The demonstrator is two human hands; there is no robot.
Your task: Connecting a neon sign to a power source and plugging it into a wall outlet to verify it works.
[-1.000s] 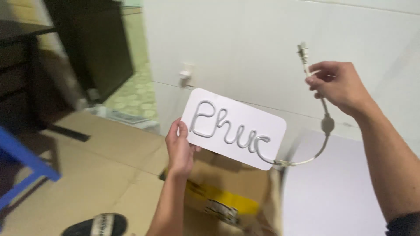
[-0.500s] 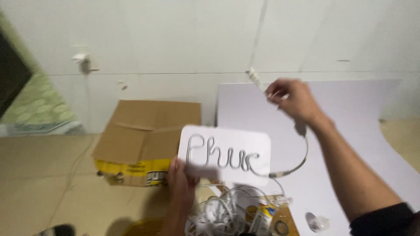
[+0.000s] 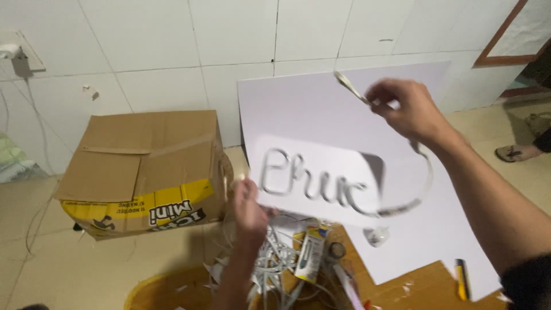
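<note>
My left hand [image 3: 249, 206] grips the left edge of a small white sign plate [image 3: 318, 163] with rounded corners, held up in front of me. A bent tube forming cursive lettering [image 3: 313, 183] runs across the plate. From its right end a loose cable [image 3: 422, 181] curves up to my right hand [image 3: 404, 109], which pinches the cable's end connector [image 3: 350, 87] between its fingers. Both are blurred by motion.
A brown and yellow cardboard box [image 3: 143, 172] stands at the left by the tiled wall. A large white sheet [image 3: 338, 106] leans on the wall behind the sign. Below lie tangled white wires [image 3: 275, 258], a yellow basin [image 3: 166, 290], a yellow utility knife [image 3: 461, 278] and another person's sandalled foot [image 3: 516, 152].
The view has swung right and down, from a dark cabinet to the box and white sheet. Both hands keep their hold on plate and cable.
</note>
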